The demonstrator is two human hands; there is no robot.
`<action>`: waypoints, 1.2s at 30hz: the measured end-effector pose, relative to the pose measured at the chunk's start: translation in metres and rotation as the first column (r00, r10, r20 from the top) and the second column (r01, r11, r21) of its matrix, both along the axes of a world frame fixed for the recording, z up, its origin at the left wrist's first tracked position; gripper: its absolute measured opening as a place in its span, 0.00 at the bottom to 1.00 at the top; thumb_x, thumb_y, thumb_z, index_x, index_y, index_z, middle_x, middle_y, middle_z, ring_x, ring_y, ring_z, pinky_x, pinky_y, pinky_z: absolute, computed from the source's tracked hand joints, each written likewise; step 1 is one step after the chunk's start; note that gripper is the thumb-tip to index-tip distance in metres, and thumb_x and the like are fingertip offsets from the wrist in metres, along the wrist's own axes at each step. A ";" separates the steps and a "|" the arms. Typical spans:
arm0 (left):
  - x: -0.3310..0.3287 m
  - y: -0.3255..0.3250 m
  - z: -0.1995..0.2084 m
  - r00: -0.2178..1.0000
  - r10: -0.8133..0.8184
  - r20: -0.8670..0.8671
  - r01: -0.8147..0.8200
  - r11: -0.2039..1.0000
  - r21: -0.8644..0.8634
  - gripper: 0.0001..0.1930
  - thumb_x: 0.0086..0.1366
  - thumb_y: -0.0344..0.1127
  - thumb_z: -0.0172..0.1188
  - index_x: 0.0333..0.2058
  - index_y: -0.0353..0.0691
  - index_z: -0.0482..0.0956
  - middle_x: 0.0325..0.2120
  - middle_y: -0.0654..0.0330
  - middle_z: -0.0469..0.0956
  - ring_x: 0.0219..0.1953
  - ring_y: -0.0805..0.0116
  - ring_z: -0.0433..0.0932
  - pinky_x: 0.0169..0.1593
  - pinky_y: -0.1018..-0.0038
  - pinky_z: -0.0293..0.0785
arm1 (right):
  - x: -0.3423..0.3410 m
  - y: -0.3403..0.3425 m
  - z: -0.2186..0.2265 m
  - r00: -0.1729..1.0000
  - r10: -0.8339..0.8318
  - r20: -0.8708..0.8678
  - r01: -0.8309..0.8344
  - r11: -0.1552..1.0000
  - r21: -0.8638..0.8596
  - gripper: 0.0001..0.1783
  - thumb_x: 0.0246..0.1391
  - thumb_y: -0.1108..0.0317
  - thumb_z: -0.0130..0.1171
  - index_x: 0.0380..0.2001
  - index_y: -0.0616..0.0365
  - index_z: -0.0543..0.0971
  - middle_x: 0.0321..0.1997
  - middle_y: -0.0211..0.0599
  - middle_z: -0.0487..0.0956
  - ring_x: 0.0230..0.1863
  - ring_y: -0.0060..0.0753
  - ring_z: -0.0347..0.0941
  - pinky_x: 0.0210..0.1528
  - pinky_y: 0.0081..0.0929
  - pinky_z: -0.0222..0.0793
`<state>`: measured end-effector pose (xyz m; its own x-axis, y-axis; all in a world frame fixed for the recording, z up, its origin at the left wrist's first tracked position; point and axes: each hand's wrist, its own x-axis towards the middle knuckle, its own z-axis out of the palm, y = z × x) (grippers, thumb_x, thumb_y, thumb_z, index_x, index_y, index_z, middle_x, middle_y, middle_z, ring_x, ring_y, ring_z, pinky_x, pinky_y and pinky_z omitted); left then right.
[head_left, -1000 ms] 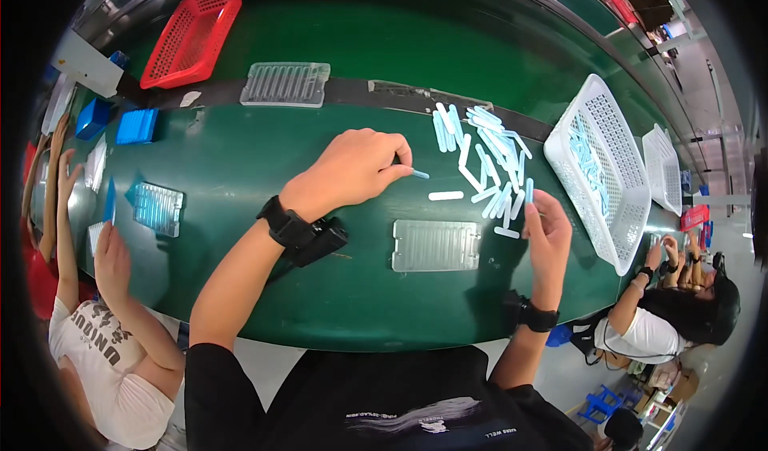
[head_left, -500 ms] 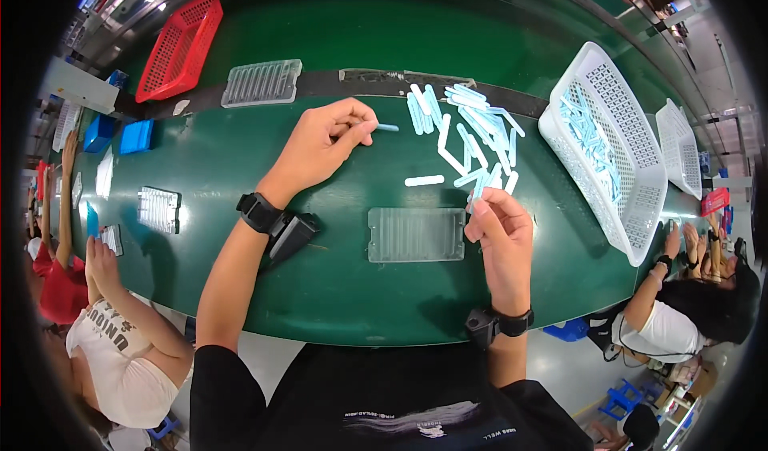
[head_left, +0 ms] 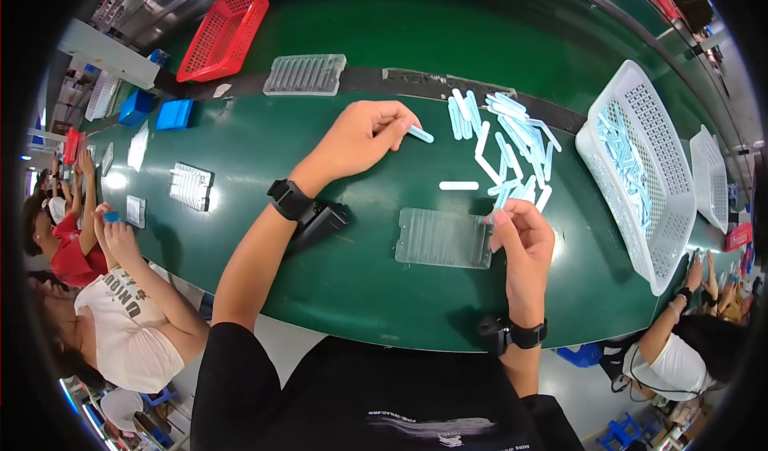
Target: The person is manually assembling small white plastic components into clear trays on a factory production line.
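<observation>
My left hand [head_left: 370, 137] is closed in a pinch on a light-blue stick [head_left: 421, 134] with rounded ends, held above the green table, left of a loose pile. In my right hand [head_left: 526, 243], thumb and fingers grip another light-blue stick [head_left: 502, 198], at the near edge of the pile. That hand is beside the right end of a clear ribbed plastic tray [head_left: 444, 239] and covers part of its corner. The pile of light-blue and white sticks [head_left: 520, 135] lies beyond, some sticks crossing others. A single white stick [head_left: 458, 185] rests apart, just beyond the tray.
A white basket [head_left: 680, 203] with many light-blue sticks stands right. Far left are a red basket [head_left: 196, 73], a second clear tray [head_left: 304, 76] and blue boxes [head_left: 174, 115]. Another tray [head_left: 190, 185] lies left. Co-workers sit at both sides; a left one's hands [head_left: 120, 239] hold something blue.
The whole view has shifted, so the table's things appear farther right. The stick in my left hand now slants down to the right. Both hands keep their sticks.
</observation>
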<state>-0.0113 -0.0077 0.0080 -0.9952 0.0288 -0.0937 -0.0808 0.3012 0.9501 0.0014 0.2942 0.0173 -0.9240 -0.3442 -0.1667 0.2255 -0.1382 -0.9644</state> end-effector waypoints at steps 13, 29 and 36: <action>0.014 0.003 0.028 0.981 -0.188 0.041 0.171 0.950 0.262 0.07 0.73 0.32 0.62 0.44 0.35 0.80 0.26 0.70 0.78 0.28 0.85 0.71 0.31 0.83 0.65 | -0.001 0.000 0.005 0.995 -0.030 0.094 0.030 1.000 0.005 0.08 0.67 0.72 0.63 0.45 0.65 0.83 0.37 0.34 0.86 0.27 0.15 0.70 0.32 0.17 0.65; 0.097 0.061 0.028 0.818 -0.434 -0.378 0.005 0.662 -0.750 0.20 0.59 0.48 0.74 0.46 0.44 0.86 0.20 0.70 0.69 0.19 0.72 0.73 0.25 0.75 0.69 | 0.018 -0.018 0.030 0.511 0.425 -0.748 0.347 0.694 0.631 0.10 0.52 0.78 0.71 0.38 0.59 0.86 0.32 0.31 0.82 0.27 0.33 0.77 0.29 0.29 0.74; 0.114 0.063 0.024 0.849 -0.457 -0.267 0.036 0.553 -0.832 0.29 0.62 0.51 0.72 0.58 0.43 0.82 0.19 0.70 0.68 0.19 0.74 0.71 0.25 0.76 0.70 | 0.020 -0.019 0.010 0.556 0.464 -0.689 0.123 0.774 0.621 0.14 0.49 0.76 0.73 0.41 0.57 0.87 0.33 0.30 0.80 0.30 0.35 0.78 0.31 0.31 0.75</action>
<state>0.1030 0.0548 0.0324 -0.8930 0.4052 0.1959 0.4437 0.8654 0.2328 0.0216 0.2757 0.0270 -0.6930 -0.6241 0.3610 -0.6844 0.4121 -0.6015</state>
